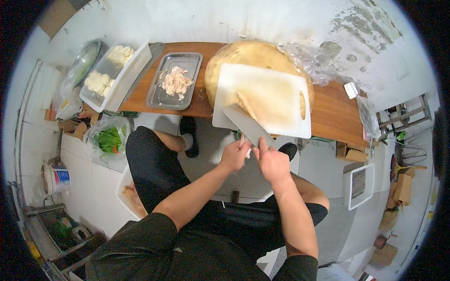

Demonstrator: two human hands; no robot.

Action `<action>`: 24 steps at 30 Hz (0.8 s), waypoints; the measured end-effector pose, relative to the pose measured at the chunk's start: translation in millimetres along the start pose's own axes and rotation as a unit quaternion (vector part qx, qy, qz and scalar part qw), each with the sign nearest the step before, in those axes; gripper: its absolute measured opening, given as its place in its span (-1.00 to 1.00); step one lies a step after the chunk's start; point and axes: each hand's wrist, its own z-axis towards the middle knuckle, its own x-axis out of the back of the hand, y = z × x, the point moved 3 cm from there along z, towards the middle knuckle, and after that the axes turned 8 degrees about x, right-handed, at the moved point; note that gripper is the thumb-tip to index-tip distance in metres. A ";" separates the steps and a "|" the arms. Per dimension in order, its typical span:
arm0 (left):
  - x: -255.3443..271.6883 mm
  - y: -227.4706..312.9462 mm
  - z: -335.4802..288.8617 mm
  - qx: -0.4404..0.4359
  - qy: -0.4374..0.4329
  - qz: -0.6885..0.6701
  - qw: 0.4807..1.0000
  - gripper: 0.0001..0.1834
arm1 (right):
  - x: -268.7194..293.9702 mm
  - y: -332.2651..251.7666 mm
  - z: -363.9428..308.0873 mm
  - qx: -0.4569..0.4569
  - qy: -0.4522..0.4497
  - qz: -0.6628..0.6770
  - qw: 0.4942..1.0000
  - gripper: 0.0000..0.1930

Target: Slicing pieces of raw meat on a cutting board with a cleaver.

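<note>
My right hand [273,163] grips a cleaver, its handle hidden in my fingers. The broad grey blade [246,125] slants up and left over the near edge of a white cutting board [286,89]. Close beside it, my left hand [234,157] is closed near the cleaver's lower end. A small whitish bit shows at its fingers, too small to name. A pale, narrow strip of food [246,106] lies on the board along the blade's upper edge. Beneath the board is a round wooden chopping block [234,52].
Left of the board, a clear plastic tray [153,93] holds pale shredded meat [176,83] on the wooden table [333,112]. Farther left stands a white bin [124,77] of pale slices. A bag of green vegetables [110,139] and a bucket [57,178] are lower left; a white basket [359,186] is right.
</note>
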 end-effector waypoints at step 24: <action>-26.2 -25.5 52.0 0.139 -0.243 -0.564 0.777 -0.83 | 0.8 10.8 -9.1 0.041 0.001 0.000 0.999 -0.54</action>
